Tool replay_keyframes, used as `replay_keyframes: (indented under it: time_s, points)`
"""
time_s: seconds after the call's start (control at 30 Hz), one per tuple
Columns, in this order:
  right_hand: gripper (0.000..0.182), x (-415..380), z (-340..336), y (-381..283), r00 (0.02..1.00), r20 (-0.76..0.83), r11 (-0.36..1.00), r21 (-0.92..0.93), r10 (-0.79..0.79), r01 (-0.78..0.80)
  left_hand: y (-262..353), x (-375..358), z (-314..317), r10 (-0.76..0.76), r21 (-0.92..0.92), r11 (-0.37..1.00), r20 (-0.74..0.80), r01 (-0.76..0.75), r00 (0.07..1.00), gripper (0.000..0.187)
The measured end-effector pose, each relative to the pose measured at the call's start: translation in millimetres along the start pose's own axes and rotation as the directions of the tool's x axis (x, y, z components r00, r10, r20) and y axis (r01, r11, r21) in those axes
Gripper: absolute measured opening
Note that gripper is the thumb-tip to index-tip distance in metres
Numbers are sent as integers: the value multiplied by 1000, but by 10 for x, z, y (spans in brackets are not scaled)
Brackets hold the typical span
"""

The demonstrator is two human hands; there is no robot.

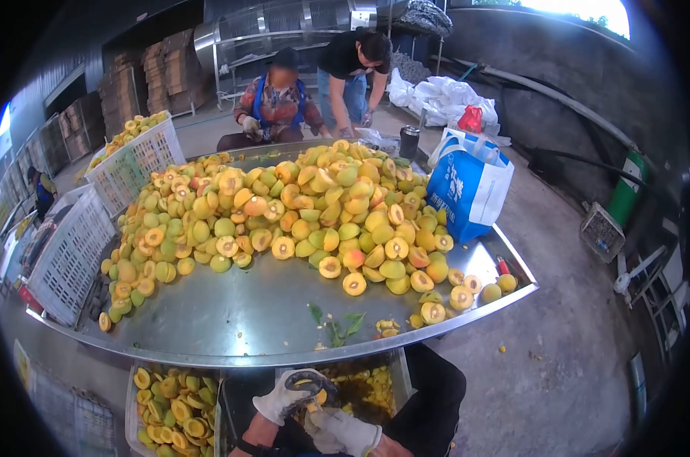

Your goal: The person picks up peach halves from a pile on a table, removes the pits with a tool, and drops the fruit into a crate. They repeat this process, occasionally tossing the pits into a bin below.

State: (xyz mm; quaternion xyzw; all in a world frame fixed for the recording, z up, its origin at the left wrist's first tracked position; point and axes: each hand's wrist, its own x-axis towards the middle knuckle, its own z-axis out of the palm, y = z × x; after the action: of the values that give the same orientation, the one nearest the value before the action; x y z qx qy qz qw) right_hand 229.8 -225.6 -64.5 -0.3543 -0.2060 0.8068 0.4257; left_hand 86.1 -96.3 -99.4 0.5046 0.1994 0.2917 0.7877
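Both my hands wear white work gloves and are held close together below the table's front edge. My left hand [282, 397] is closed around a dark curved tool [315, 384]. My right hand [346, 431] curls just beneath it, apparently gripping a yellow peach [323, 397], which is mostly hidden between the gloves. Under my hands is a crate [400, 367] with yellow scraps. Beside it on the left, a crate of peach halves [174, 407].
A large metal table [269, 305] carries a heap of whole and halved peaches [299, 213] and some leaves [337, 326]. White crates [75, 255] stand at the left and a blue bag [467, 186] at the right. Two people [276, 103] work at the far side.
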Motion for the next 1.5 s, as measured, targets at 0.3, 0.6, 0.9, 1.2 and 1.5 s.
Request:
replay_keyframes:
  time_s: [0.3, 0.6, 0.9, 1.2, 1.5]
  points:
    - [19, 78, -123, 48, 1000, -1, 999, 40, 28, -27, -78, 24, 296, 55, -175, 979, -253, -102, 966, 45]
    - [26, 90, -184, -57, 984, -24, 896, -418, -174, 148, -143, 11, 484, 62, -13, 996, -566, -84, 822, 26]
    - [28, -28, -22, -204, 997, 3, 997, -14, 76, -76, -196, 10, 394, 28, -170, 979, -430, -111, 902, 46]
    - [28, 18, -211, -8, 949, 123, 911, -267, -291, 314, -439, 39, 288, 113, 49, 994, -347, -102, 931, 42]
    - [20, 11, -273, -74, 983, 95, 936, -305, -157, 179, -127, 139, 499, -244, -505, 854, -601, -125, 761, 63]
